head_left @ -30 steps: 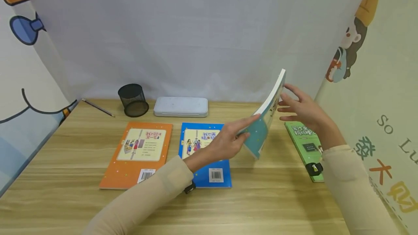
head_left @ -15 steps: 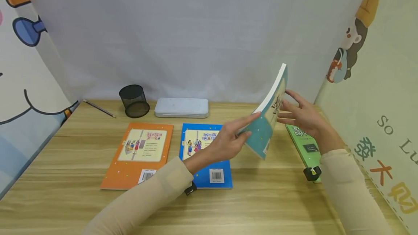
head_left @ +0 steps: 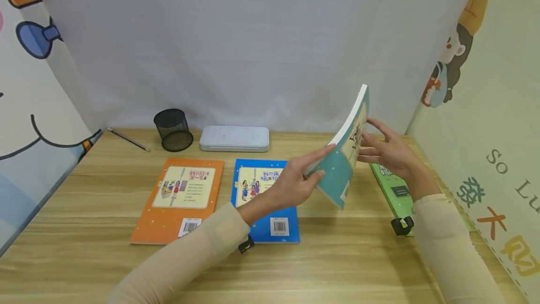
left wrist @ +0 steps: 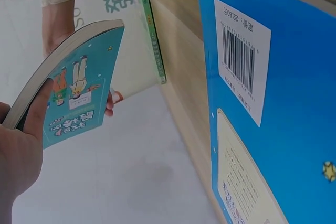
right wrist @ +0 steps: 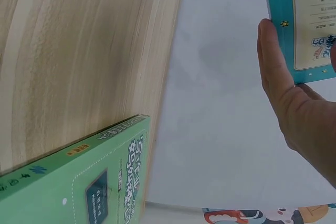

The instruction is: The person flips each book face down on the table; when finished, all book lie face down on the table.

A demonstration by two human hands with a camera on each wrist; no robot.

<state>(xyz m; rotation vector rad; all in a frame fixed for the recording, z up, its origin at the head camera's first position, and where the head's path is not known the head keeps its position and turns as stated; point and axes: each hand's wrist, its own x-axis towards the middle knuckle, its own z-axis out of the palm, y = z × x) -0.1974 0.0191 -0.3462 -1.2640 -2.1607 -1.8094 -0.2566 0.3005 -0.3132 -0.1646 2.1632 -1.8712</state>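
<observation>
A teal paperback book [head_left: 339, 172] is held up at a slant above the table, its spread covers bowed slightly. My left hand [head_left: 295, 182] pinches its lower left edge; in the left wrist view a finger [left wrist: 38, 109] lies along the cover with pictures and lettering. At the far side, my right hand [head_left: 390, 154] touches the book with extended, spread fingers. In the right wrist view one straight finger [right wrist: 273, 53] lies against the back cover. A blue book [head_left: 266, 229] lies partly hidden under my left forearm, and a green book [head_left: 392, 193] lies partly behind my right arm.
An orange book [head_left: 175, 191] lies left of the blue one on the wooden table [head_left: 76, 219]. Along the back are a pencil [head_left: 128, 140], a black mesh pen holder [head_left: 173, 130] and a pale case [head_left: 234, 138]. A white cloth [head_left: 253, 50] hangs behind.
The teal book has turned a little, so more of its right-hand cover shows. My right hand has shifted slightly down along it; the left hand keeps its grip.
</observation>
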